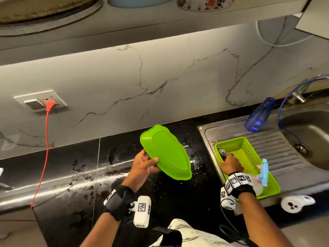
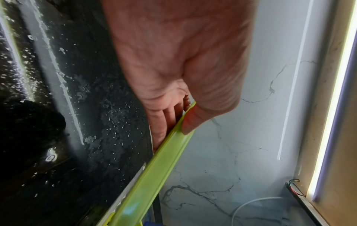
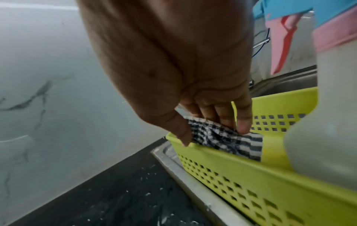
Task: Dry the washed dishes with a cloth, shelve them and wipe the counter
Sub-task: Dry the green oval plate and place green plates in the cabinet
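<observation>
My left hand (image 1: 144, 164) holds a green oval plate (image 1: 165, 152) tilted above the wet black counter (image 1: 71, 173), thumb on its face and fingers behind. In the left wrist view the thumb pinches the plate's rim (image 2: 168, 151). My right hand (image 1: 230, 164) reaches into the green perforated basket (image 1: 247, 150) on the sink's draining board. There its fingers pinch a black-and-white checked cloth (image 3: 218, 137) lying at the basket's near corner (image 3: 212, 165). In the head view only a dark bit of the cloth (image 1: 222, 153) shows past the hand.
A spray bottle (image 1: 263, 172) with a blue and pink head lies in the basket's near end. A blue bottle (image 1: 260, 116) lies on the draining board beside the sink bowl (image 1: 309, 138). An orange cord (image 1: 45, 148) hangs from the wall socket. A shelf with bowls (image 1: 204, 4) runs overhead.
</observation>
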